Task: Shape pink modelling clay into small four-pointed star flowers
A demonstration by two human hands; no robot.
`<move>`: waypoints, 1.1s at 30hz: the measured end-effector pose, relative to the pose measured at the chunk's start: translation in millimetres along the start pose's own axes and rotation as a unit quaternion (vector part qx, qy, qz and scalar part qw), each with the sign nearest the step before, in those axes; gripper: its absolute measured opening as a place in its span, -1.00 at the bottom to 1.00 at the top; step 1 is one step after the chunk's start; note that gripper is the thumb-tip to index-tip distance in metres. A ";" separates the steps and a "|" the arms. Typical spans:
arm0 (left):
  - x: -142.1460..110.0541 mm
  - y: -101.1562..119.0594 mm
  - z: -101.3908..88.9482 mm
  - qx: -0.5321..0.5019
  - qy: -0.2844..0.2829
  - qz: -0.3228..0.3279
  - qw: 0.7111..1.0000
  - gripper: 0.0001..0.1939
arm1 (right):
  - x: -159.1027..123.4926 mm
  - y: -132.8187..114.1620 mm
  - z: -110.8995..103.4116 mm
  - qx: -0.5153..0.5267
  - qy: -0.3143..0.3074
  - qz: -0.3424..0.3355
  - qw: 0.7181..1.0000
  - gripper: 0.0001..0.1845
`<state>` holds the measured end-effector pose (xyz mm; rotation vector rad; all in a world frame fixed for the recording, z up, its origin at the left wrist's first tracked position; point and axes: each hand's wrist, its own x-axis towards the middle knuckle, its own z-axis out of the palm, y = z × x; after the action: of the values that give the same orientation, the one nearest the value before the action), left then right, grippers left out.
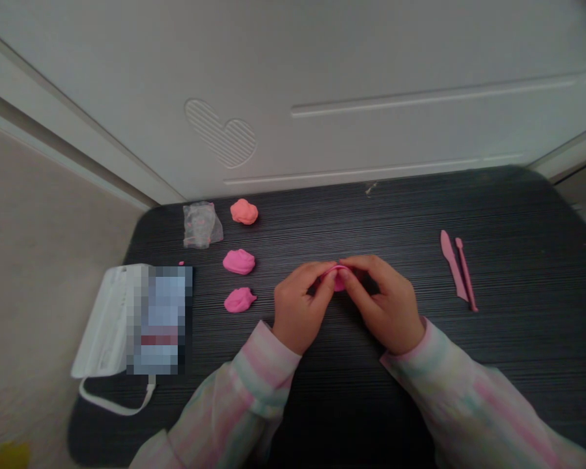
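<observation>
Between my two hands is a small piece of bright pink modelling clay (340, 281), pinched at its upper edge above the dark table. My left hand (303, 303) grips it from the left with thumb and fingertips. From the other side my right hand (388, 299) pinches it the same way. The fingers cover part of the clay, so its full shape is hidden. Left of my hands lie two pink clay lumps (239, 262), one nearer me (239, 300), and an orange clay lump (244, 212) farther back.
A pink plastic knife (452, 264) and a thin pink modelling stick (465, 273) lie at the right. A crumpled clear bag (202, 225) is at the back left of the black table (351, 215). A white power bank (108, 322) with a cable sits beside a blurred-out device (163, 312).
</observation>
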<state>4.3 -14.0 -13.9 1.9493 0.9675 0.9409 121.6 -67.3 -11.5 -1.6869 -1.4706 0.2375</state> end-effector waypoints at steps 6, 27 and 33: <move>0.6 -0.8 2.2 0.010 0.009 0.015 1.000 -0.88 | 1.3 -1.2 -1.0 -0.005 0.008 -0.028 1.000 -0.93; 0.5 -2.1 1.8 -0.008 0.027 -0.019 0.999 -0.90 | -0.8 -0.5 1.3 -0.023 0.014 0.003 1.000 -0.86; -1.5 -3.6 3.1 -0.009 0.018 -0.024 1.000 -0.87 | 0.0 -0.1 1.1 -0.033 -0.009 -0.004 0.999 -0.94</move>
<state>5.2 -14.6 -18.8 1.8927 1.0186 0.9580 120.9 -66.8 -12.1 -1.7358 -1.5118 0.2024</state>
